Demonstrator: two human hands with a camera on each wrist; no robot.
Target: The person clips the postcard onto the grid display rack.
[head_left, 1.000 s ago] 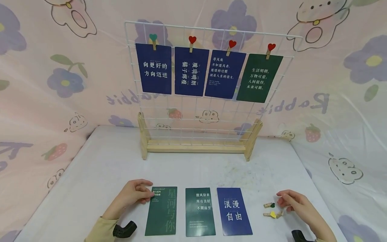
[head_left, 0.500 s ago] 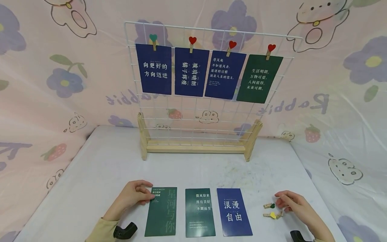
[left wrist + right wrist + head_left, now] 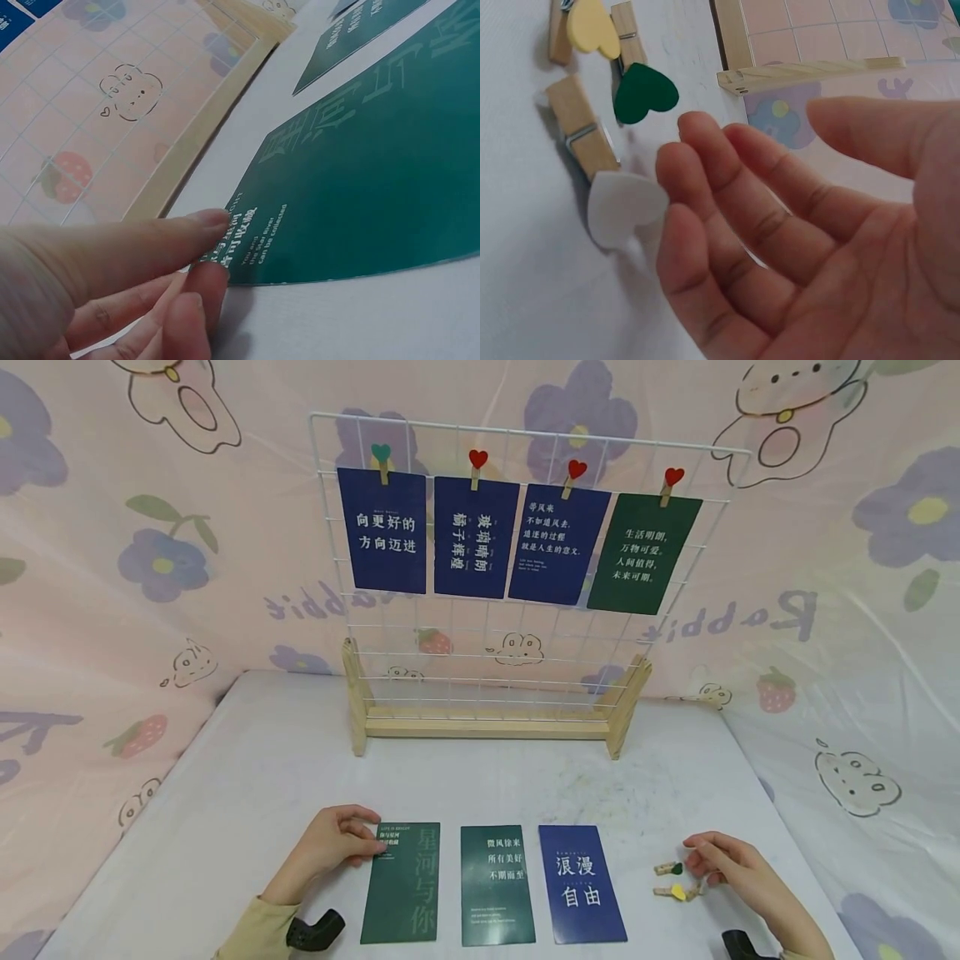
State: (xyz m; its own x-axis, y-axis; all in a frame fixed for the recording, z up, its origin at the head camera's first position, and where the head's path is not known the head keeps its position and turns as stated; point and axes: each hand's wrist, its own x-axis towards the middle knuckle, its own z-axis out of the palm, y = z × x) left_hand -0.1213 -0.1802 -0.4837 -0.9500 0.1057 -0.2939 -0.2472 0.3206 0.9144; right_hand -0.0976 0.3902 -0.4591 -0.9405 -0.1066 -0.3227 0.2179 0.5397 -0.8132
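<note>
Left hand [image 3: 326,847] pinches leftmost green card [image 3: 402,889] by corner
Right hand [image 3: 731,864] beside heart clips [image 3: 646,94], fingers [image 3: 769,221] loosely curled, thumb [image 3: 870,135] apart

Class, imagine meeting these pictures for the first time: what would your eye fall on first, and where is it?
Probably the four hanging cards, three blue and one green, pegged high on the wire rack. Next, perhaps, the left hand pinching a green card near its upper left corner, and the heart-topped pegs beside the right hand.
</note>
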